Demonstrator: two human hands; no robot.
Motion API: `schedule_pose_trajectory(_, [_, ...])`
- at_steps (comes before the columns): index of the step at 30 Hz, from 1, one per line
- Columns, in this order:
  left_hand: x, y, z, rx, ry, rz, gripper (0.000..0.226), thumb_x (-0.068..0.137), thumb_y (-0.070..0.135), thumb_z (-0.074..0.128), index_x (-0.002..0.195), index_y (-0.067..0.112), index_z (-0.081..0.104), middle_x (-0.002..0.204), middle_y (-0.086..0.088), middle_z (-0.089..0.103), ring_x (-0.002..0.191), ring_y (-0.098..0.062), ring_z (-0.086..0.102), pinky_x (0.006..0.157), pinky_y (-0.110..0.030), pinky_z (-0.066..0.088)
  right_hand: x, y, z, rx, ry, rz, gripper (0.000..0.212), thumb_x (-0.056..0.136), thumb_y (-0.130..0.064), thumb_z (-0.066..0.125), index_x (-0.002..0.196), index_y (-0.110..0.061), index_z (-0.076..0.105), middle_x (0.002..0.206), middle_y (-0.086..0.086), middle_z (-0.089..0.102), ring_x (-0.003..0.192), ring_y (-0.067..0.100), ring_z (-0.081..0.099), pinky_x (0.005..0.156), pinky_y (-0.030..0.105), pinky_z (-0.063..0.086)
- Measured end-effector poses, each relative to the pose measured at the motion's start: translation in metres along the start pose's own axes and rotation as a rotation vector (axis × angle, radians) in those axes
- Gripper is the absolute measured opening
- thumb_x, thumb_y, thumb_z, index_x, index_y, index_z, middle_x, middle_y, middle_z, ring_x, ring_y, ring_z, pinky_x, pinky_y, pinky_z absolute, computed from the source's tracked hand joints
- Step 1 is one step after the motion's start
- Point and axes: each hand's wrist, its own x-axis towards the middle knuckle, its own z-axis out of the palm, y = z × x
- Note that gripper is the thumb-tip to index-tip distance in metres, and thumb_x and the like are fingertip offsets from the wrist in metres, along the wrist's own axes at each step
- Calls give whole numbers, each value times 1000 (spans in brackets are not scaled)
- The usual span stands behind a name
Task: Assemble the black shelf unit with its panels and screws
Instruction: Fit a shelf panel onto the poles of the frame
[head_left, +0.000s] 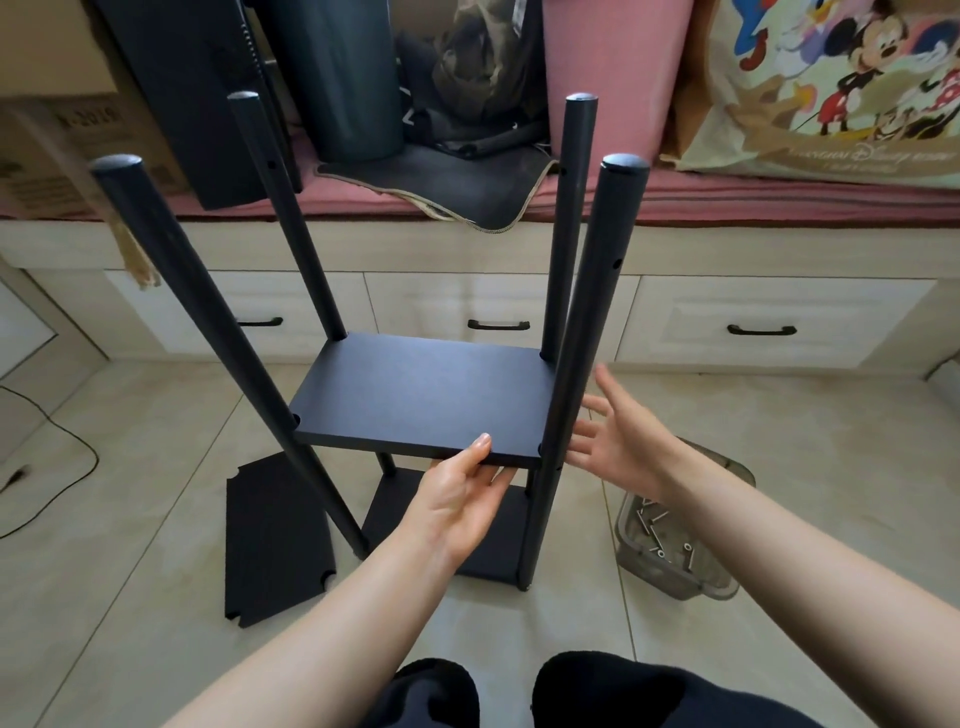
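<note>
Black and matt, the shelf unit stands on the tiled floor directly ahead of both hands. Four round posts rise from it, and the near right post stands between the two hands. The middle panel sits between the posts, and a lower panel is seen below it, under the left hand.

The left hand grips the near edge of the middle panel: the thumb lies on the top face and the fingers are curled under the edge. The right hand is spread with straight fingers and holds nothing. Its palm faces the near right post, and the fingertips are just beside the post; I cannot tell if they touch it.

To the left of the left hand, a loose black panel lies flat on the floor, with small notches at its corners. Below the right wrist, a clear plastic tub stands on the floor, and metal screws lie inside it. The right forearm hides part of the tub.

Beyond both hands there is a low white cabinet with black drawer handles. A pink cushion lies on top of it, and a dark mat hangs a little over its edge. Far to the left of the left hand, a thin black cable runs across the floor.
</note>
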Motion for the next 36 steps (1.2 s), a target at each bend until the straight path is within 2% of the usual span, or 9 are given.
schedule_pose_trajectory(3, [-1, 1, -3, 37, -12, -10, 24, 98, -2, 52, 120, 0, 62, 111, -15, 74, 100, -26, 74, 85, -38, 58, 9, 6, 23, -173, 73, -7, 45, 92, -28, 67, 130, -6, 58, 131, 22, 61, 111, 35, 66, 96, 49, 53])
schedule_pose_trajectory(7, [-9, 22, -20, 287, -38, -54, 28, 99, 11, 56, 126, 5, 62, 120, -12, 72, 109, -24, 71, 84, -34, 60, 21, 12, 37, -102, 92, -15, 33, 95, 2, 53, 126, -8, 57, 117, 16, 69, 99, 31, 69, 77, 41, 59])
schedule_pose_trajectory(10, [-22, 60, -53, 604, 38, -95, 42, 87, 19, 71, 126, 4, 63, 122, -12, 71, 111, -26, 70, 89, -35, 57, 25, 18, 32, -55, 89, -25, 37, 95, 6, 47, 127, -10, 56, 112, 15, 65, 100, 33, 62, 69, 38, 54])
schedule_pose_trajectory(14, [-38, 127, -101, 882, 437, 76, 49, 86, 2, 74, 130, -7, 54, 114, -22, 70, 98, -32, 71, 85, -38, 55, 25, 17, 32, -69, 105, -37, 34, 94, 2, 54, 126, -10, 58, 108, 13, 62, 100, 33, 58, 69, 38, 52])
schedule_pose_trajectory(17, [-43, 169, -109, 992, 535, 258, 63, 83, 4, 78, 137, 11, 47, 119, -13, 61, 97, -31, 70, 71, -37, 58, 25, 14, 31, -80, 113, -33, 36, 94, -1, 58, 129, -6, 58, 111, 15, 58, 103, 32, 54, 77, 39, 48])
schedule_pose_trajectory(22, [-43, 196, -97, 1503, 260, 370, 32, 77, 12, 84, 101, 29, 73, 91, 6, 78, 85, -7, 74, 81, -31, 58, 23, 2, 22, -183, 114, -40, 40, 92, -9, 62, 132, -6, 57, 122, 16, 66, 106, 34, 65, 91, 45, 50])
schedule_pose_trajectory(27, [-46, 189, -92, 1611, 131, 326, 63, 64, 18, 93, 113, 40, 61, 82, 6, 78, 82, -6, 74, 80, -26, 49, 20, -19, 8, -265, 101, -11, 46, 91, -12, 63, 135, -5, 56, 127, 16, 62, 111, 33, 58, 101, 44, 38])
schedule_pose_trajectory(30, [-43, 184, -92, 1588, 130, 374, 59, 68, 19, 91, 111, 43, 59, 83, 7, 78, 82, -4, 74, 77, -22, 47, 21, -21, 6, -244, 76, -5, 48, 88, -12, 64, 134, -4, 57, 126, 16, 64, 107, 31, 63, 106, 45, 41])
schedule_pose_trajectory(36, [-30, 228, -89, 1485, -68, -150, 59, 81, 9, 80, 127, 38, 57, 116, 6, 74, 109, -13, 70, 87, -29, 58, 24, -13, 8, -236, 95, -64, 57, 72, -18, 71, 128, -8, 61, 119, 13, 70, 98, 27, 70, 97, 45, 50])
